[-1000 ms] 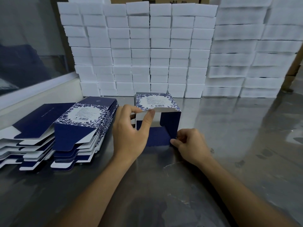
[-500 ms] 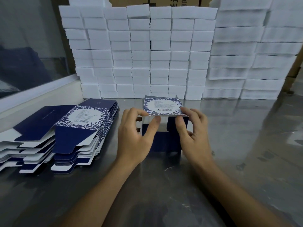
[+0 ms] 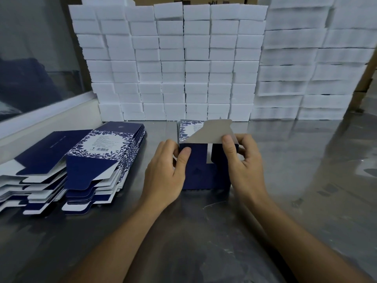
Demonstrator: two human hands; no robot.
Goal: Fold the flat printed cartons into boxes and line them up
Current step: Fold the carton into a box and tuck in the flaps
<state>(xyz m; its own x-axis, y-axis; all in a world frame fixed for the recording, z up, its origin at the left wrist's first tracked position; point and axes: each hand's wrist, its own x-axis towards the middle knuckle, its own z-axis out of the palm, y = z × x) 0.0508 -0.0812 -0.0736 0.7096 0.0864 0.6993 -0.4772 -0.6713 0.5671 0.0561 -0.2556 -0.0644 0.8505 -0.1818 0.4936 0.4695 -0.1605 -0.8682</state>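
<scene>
A navy carton with a blue-and-white floral label (image 3: 201,166) stands opened into a box shape on the steel table (image 3: 204,231), in front of me. My left hand (image 3: 166,172) grips its left edge, thumb on the navy front face. My right hand (image 3: 242,160) pinches the grey inner side of the raised top flap at the carton's right corner. Two stacks of flat printed cartons (image 3: 98,158) lie to the left.
A wall of stacked white blocks (image 3: 173,62) fills the back of the table, with taller white stacks (image 3: 310,58) at the right. A glass panel with a white ledge (image 3: 40,117) runs along the left side.
The carton has gone from a half-open sleeve to an upright box shape. My right hand rose from the bottom corner to the top, and the grey top flap has been lifted up.
</scene>
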